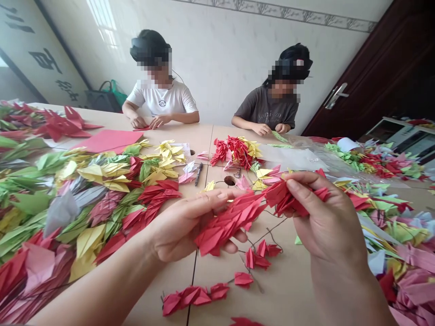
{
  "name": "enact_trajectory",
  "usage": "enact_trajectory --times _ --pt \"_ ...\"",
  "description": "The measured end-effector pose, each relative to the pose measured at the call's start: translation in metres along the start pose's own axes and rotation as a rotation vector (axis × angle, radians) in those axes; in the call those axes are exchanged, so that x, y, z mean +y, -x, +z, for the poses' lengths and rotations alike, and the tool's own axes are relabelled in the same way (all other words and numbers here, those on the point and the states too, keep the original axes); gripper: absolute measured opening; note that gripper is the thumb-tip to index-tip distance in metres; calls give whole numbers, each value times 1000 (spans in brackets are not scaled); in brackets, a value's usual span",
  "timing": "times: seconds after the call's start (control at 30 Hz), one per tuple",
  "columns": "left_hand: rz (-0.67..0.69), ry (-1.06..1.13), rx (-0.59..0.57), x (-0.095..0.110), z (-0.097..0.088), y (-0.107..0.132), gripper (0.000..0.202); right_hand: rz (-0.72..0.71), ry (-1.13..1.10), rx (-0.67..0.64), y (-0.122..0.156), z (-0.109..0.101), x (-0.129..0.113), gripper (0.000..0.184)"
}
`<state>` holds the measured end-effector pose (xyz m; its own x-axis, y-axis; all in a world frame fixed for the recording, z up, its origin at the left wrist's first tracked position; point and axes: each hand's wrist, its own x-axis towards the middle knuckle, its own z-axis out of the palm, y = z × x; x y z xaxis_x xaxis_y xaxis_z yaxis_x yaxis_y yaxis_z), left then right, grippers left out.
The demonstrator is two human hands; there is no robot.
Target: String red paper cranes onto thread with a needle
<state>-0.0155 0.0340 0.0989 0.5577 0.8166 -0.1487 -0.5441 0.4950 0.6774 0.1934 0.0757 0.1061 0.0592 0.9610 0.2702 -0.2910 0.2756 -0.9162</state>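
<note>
A string of folded red paper pieces (231,219) runs between my two hands above the table. My left hand (185,222) cradles its lower end, fingers beneath and thumb stretched along the top. At the other end my right hand (319,213) pinches the red paper between thumb and fingers. Dark thin wire or thread trails below the string. On the table under my hands lie a short red paper strand (195,296), a single red folded piece (244,279) and a small red cluster (261,256) on dark wire.
Heaps of folded paper strands lie at left (91,199) and right (390,226). Red paper sheets (108,141), a pen (199,174) and a red-yellow pile (234,151) are further back. Two people sit opposite, handling red paper and a green strand (279,136).
</note>
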Motion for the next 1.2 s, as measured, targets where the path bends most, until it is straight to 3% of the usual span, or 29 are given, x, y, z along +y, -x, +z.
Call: enact_trajectory --times 0.07,0.17,0.43,0.6,0.77,0.87,1.2 --pt "20 -11 -17 -1 0 1 19 -11 16 -7 1 0 -1 16" --pt "49 -31 58 -1 3 3 16 -20 39 -12 2 2 -2 12" --pt "68 -73 138 0 6 3 31 -65 60 -53 7 3 -6 6" --pt "287 -380 186 -3 7 6 39 -46 18 -133 5 1 -7 4" --pt "615 -916 430 -12 14 16 45 26 -64 -206 2 0 -4 5" --pt "783 -1079 510 -15 19 18 53 43 -47 -207 1 -1 -2 7" --pt "841 -1107 481 -12 24 17 49 67 6 -132 0 2 -3 5"
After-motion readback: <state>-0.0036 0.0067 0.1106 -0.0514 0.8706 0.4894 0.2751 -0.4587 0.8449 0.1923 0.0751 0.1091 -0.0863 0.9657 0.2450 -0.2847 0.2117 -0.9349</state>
